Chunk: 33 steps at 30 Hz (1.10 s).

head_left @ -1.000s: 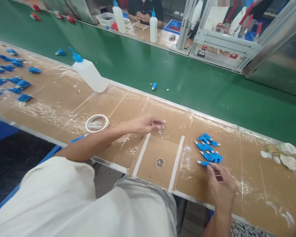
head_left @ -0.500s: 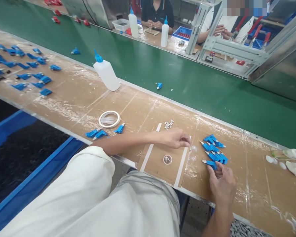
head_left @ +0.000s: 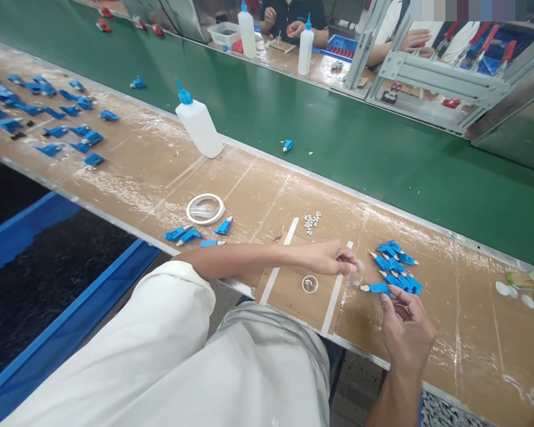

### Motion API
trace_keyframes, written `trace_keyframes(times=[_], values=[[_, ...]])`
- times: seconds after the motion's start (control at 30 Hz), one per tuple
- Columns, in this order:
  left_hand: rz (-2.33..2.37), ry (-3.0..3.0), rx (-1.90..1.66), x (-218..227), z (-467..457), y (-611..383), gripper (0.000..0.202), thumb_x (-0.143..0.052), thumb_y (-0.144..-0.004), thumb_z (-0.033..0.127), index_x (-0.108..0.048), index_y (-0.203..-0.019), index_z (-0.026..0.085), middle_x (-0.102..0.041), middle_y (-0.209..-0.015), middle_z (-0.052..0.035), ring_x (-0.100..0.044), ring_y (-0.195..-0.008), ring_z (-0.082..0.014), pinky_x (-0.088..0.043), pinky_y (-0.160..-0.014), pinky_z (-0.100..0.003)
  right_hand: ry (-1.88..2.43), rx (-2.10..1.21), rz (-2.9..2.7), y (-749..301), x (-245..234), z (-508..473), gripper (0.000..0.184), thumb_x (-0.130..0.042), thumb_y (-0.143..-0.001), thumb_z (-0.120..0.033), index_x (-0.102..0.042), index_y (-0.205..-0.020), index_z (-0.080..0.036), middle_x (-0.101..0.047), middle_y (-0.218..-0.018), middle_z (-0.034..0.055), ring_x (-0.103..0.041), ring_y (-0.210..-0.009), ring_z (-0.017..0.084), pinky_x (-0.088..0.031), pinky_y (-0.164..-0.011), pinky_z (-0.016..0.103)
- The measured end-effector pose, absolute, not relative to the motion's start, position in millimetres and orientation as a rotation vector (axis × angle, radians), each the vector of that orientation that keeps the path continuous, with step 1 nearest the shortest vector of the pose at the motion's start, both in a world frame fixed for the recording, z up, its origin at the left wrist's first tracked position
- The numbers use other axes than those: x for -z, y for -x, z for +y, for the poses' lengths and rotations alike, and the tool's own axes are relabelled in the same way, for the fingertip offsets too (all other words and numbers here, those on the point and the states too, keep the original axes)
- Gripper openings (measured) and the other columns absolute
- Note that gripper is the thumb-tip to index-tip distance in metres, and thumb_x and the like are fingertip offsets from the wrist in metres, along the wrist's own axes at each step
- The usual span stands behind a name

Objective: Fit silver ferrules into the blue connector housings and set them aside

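Note:
My right hand (head_left: pixel 407 323) pinches a small blue plastic part with a white tip (head_left: pixel 376 288) between thumb and fingers; the tip points left. Just behind it on the table lies a cluster of similar blue parts (head_left: pixel 394 261). My left hand (head_left: pixel 333 258) is stretched across the table from the left, fingers curled together, to the left of the held part. Whatever its fingertips hold, if anything, is too small to make out. Small clear pieces (head_left: pixel 359 266) show close to those fingertips. Below the left hand is a small round dish (head_left: pixel 310 284) with clear content.
Behind my left hand sits a little pile of small grey-white pieces (head_left: pixel 312 222). Left of it are a tape roll (head_left: pixel 205 209) and more blue parts (head_left: pixel 189 236). A white squeeze bottle (head_left: pixel 200 127) stands beside the green belt (head_left: pixel 258 112). Co-workers sit across the belt.
My right hand has drawn a blue part slightly left, away from the cluster. My left hand has shifted a little, fingers still curled. The whole view has moved slightly.

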<state>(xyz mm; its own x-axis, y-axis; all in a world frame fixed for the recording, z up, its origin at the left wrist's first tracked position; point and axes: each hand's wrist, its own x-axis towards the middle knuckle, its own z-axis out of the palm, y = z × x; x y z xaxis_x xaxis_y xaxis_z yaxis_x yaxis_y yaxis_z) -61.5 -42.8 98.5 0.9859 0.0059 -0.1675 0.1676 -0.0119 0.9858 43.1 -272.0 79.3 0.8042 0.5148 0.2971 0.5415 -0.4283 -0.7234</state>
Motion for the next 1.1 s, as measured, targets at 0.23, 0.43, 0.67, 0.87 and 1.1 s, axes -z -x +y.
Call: trace_keyframes(times=[0.23,0.43,0.67,0.87,1.1], values=[[0.045,-1.022,0.358,-105,-48,66,0.043,-0.084,-0.070,0.055,-0.078,-0.090,0.017,-0.075,-0.080,-0.0059,-0.067,-0.071,-0.0139,-0.051,-0.068,-0.025,1.964,0.271,-1.103,-2,-112,-251,0.011,-0.071,-0.089,-0.026,-0.070,-0.100,-0.025,-0.074,-0.093,0.0062,-0.068,-0.080,0.022,-0.057,-0.074,0.037],[0.153,-0.890,0.347,-108,-32,83,0.039,-0.094,-0.060,0.036,-0.080,-0.089,0.015,-0.071,-0.073,-0.0024,-0.062,-0.063,-0.0092,-0.048,-0.061,-0.021,1.803,0.071,-1.051,3,-104,-242,0.030,-0.073,-0.088,-0.025,-0.067,-0.117,-0.027,-0.068,-0.103,0.0059,-0.067,-0.083,0.020,-0.058,-0.075,0.036],[0.306,-0.775,0.060,-93,7,115,0.043,-0.091,-0.067,0.030,-0.077,-0.102,0.009,-0.071,-0.077,-0.0051,-0.061,-0.063,-0.0067,-0.049,-0.061,-0.018,1.891,-0.495,-1.080,13,-77,-216,0.028,-0.072,-0.087,-0.043,-0.074,-0.104,-0.021,-0.060,-0.090,0.0034,-0.059,-0.069,0.015,-0.054,-0.061,0.030],[0.333,-0.707,0.021,-84,11,124,0.042,-0.092,-0.066,0.028,-0.077,-0.100,0.008,-0.072,-0.078,-0.0066,-0.063,-0.063,-0.0071,-0.049,-0.059,-0.016,1.886,-0.424,-1.241,24,-71,-189,0.022,-0.068,-0.090,-0.037,-0.076,-0.101,-0.019,-0.055,-0.085,0.0021,-0.049,-0.060,0.012,-0.046,-0.054,0.028],[0.328,-0.662,-0.012,-82,13,124,0.031,-0.088,-0.070,0.022,-0.077,-0.096,0.008,-0.073,-0.077,-0.0071,-0.064,-0.064,-0.0078,-0.050,-0.059,-0.015,1.808,-0.341,-1.397,20,-71,-185,0.012,-0.064,-0.094,-0.025,-0.076,-0.095,-0.021,-0.059,-0.080,0.0026,-0.059,-0.075,0.017,-0.049,-0.066,0.031]])
